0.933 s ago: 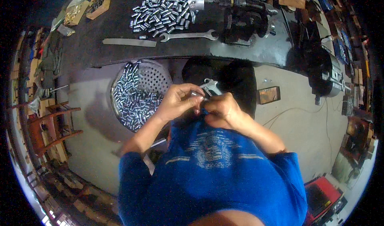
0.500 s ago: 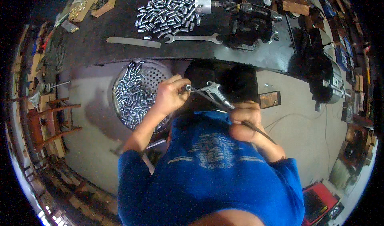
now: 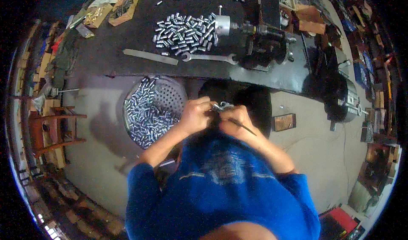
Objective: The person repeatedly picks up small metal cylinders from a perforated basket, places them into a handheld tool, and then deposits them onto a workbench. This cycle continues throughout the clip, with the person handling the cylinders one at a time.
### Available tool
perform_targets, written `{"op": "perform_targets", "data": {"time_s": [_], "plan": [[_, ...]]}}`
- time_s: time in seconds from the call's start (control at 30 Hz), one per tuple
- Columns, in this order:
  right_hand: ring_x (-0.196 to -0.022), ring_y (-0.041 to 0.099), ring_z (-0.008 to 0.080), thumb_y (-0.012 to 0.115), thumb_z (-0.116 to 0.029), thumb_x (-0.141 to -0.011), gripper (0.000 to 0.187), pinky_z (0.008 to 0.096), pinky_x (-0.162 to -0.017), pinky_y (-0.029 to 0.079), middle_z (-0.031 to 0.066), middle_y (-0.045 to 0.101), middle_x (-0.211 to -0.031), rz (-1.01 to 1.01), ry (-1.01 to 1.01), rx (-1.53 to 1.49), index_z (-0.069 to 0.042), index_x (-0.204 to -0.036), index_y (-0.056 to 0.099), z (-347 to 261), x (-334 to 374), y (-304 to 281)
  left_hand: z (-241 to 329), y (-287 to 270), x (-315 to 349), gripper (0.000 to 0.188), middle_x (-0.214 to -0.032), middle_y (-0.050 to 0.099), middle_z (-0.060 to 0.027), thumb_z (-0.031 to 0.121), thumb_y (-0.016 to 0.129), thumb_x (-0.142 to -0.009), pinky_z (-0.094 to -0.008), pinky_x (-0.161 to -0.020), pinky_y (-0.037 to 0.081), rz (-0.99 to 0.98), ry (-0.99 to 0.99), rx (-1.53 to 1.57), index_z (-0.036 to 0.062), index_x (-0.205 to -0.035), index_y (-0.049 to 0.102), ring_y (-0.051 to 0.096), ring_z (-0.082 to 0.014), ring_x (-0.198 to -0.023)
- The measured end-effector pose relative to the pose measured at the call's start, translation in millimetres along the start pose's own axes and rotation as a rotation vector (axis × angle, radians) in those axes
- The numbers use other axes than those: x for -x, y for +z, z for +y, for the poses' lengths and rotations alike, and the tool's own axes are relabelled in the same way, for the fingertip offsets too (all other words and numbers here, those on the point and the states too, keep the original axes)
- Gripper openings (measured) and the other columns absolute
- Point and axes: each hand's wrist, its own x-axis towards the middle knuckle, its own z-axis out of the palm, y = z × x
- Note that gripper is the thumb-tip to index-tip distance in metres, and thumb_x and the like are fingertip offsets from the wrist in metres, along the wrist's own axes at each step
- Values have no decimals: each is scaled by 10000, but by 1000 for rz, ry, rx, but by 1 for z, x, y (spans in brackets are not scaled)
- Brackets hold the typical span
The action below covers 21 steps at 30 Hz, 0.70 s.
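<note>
In front of my torso my two hands are almost together. My left hand [image 3: 196,116] is closed around a small shiny metal sleeve [image 3: 216,106], mostly covered by the fingers. My right hand [image 3: 239,120] grips a silver air blow gun [image 3: 226,105], its front end close to the sleeve; whether they touch cannot be made out. A dark hose [image 3: 243,126] trails from that hand. Beyond my left forearm stands a round perforated metal stool [image 3: 173,96] heaped with similar sleeves [image 3: 146,112]. More sleeves [image 3: 182,34] lie piled on the dark workbench [image 3: 102,55].
A flat metal strip [image 3: 151,56] and an open-ended wrench [image 3: 210,58] lie near the bench's front edge. Behind them sits a machine with a silver cylinder [image 3: 222,25]. A chuck [image 3: 348,97] juts out at right. A small box [image 3: 284,122] rests on the floor.
My right hand has brought the blow gun leftward and turned it, up to the sleeve. My left hand has moved right and slightly nearer to me. The view has shifted, showing more of the bench's back.
</note>
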Motion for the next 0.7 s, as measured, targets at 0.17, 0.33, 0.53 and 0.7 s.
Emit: {"op": "perform_targets", "data": {"time_s": [0.17, 0.33, 0.53, 0.7], "plan": [[-417, 350, 185, 545, -109, -606, 254, 320, -426, 248, 77, 298, -472, 23, 64, -29, -37, -493, 330, -15, 20, -25, -11, -8, -2, 225, -640, 515, -110, -35, 597, -565, -309, -478, 417, 46, -25, -48, -3, -786, 620, 547, -222, -543], [-400, 343, 204, 545, -102, -630, 257, 345, -419, 243, 92, 316, -458, 146, -50, -95, -31, -498, 336, -18, 9, -17, -5, -8, -7, 248, -638, 514, -102, -28, 614, -546, -326, -458, 406, 52, 79, -66, 14, -790, 622, 524, -251, -522], [-418, 355, 223, 545, -113, -618, 236, 342, -429, 256, 105, 330, -474, 100, -44, -1, -26, -510, 355, -10, 0, -12, -13, -3, -6, 278, -654, 539, -100, -19, 596, -537, -325, -469, 424, 62, 93, -100, 22, -811, 624, 548, -259, -542], [-446, 389, 221, 541, -81, -557, 213, 334, -433, 264, 102, 349, -487, 230, 151, 143, -13, -494, 349, -25, 29, -42, -46, -44, -18, 154, -648, 570, -100, 119, 693, -638, -345, -502, 444, 159, -231, -304, 58, -770, 644, 568, -251, -560]]}}
